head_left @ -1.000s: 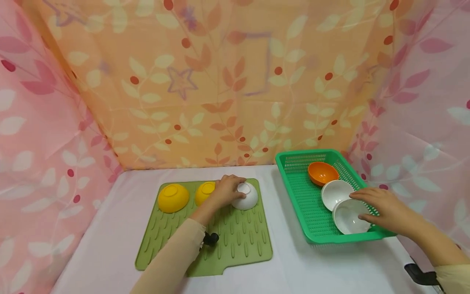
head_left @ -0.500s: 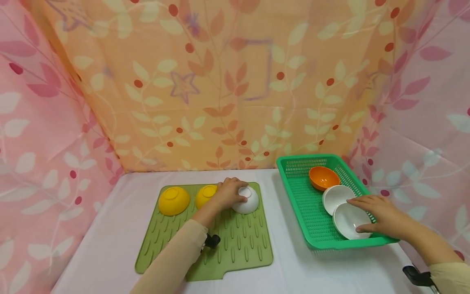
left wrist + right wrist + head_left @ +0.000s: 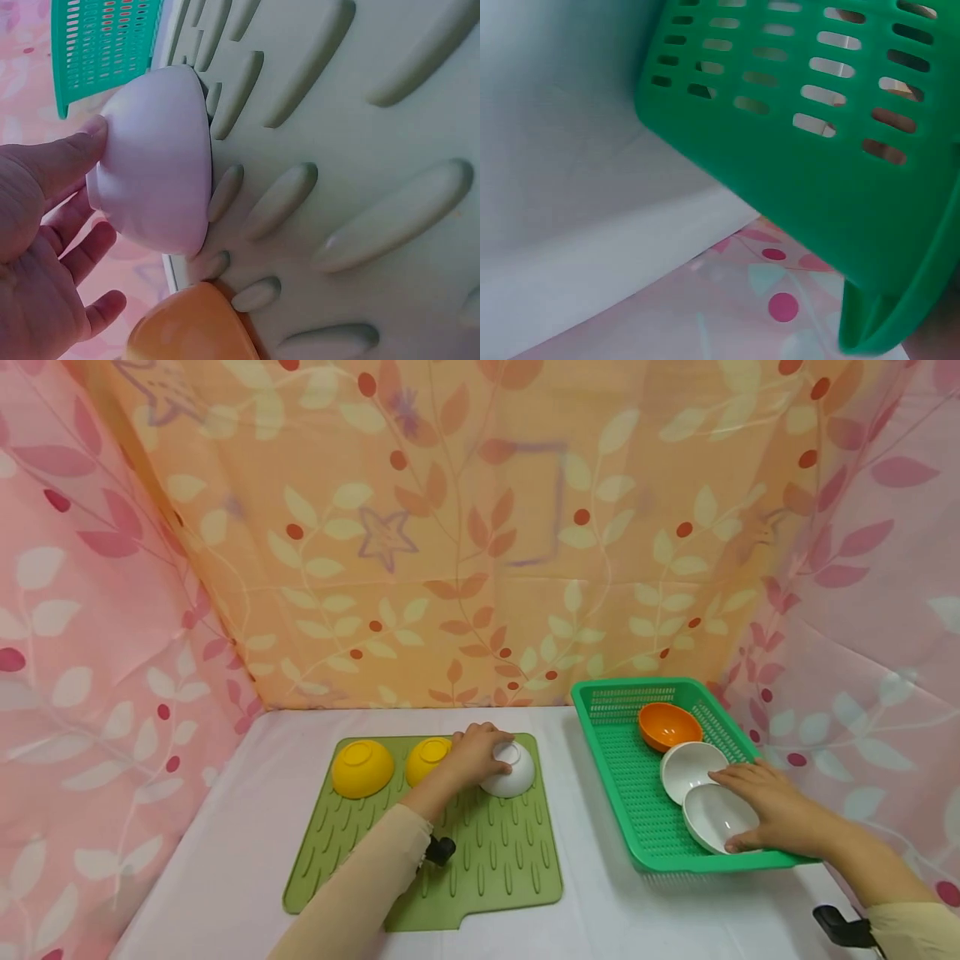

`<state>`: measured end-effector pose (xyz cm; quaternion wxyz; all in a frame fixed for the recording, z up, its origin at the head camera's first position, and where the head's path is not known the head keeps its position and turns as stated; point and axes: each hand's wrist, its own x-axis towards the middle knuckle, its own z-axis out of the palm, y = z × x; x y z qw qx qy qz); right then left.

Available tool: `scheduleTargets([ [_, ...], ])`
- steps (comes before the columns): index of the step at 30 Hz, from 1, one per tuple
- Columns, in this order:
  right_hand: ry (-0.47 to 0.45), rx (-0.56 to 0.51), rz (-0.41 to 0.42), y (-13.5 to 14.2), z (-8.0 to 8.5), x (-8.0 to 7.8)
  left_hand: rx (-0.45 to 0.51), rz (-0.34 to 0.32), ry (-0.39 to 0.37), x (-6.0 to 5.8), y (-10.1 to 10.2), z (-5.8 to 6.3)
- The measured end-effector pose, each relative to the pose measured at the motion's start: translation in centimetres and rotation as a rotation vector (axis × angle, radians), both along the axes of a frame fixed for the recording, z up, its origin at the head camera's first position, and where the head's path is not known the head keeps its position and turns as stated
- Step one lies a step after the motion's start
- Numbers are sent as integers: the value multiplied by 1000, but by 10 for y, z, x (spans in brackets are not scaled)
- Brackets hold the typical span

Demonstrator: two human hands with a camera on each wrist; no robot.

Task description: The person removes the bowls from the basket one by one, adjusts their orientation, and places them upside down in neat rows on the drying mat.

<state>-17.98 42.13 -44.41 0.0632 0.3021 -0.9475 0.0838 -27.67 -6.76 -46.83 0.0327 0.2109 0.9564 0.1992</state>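
My left hand [image 3: 480,756] is at an upside-down white bowl [image 3: 513,772] on the green drying mat [image 3: 480,885]. In the left wrist view its thumb presses the white bowl [image 3: 154,169] near the foot, and the index finger is mostly hidden behind it. Two yellow bowls [image 3: 363,770] lie upside down to the left, one partly covered by that hand. Over at the green basket [image 3: 622,810], my right hand [image 3: 780,810] spreads across the nearer white bowl [image 3: 712,817], fingers by its far rim and thumb at the near rim. Whether it grips is unclear.
Another white bowl [image 3: 686,768] and an orange bowl [image 3: 670,727] lie tilted, mouths up, in the basket. The right wrist view shows mostly the basket's slotted side [image 3: 780,150]. Floral curtains [image 3: 450,527] surround the white table [image 3: 225,827].
My right hand has lowered onto the nearer white bowl, with thumb and fingers spreading wider. The left hand stays at its bowl. The head view has shifted slightly.
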Motion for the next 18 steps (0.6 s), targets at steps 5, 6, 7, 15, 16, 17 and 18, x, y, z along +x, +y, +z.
scheduleTargets([
  [5,11,60,20,-1,-1,-3,-10,-3,2,-4,-1,-1],
  [6,9,78,24,-2,-1,-4,-18,-1,4,-5,-1,-1],
  [7,8,89,25,-3,-1,-4,-23,0,5,-5,0,-1],
  [15,-12,97,-9,-6,2,-3,-26,-14,2,-4,1,-2],
  [16,3,93,-1,-6,2,-3,-25,-10,5,-4,1,-2],
  [17,21,94,6,-6,2,-3,-24,-5,7,-4,0,-2],
  [18,42,96,15,-6,2,-4,-24,0,10,-4,0,-1],
])
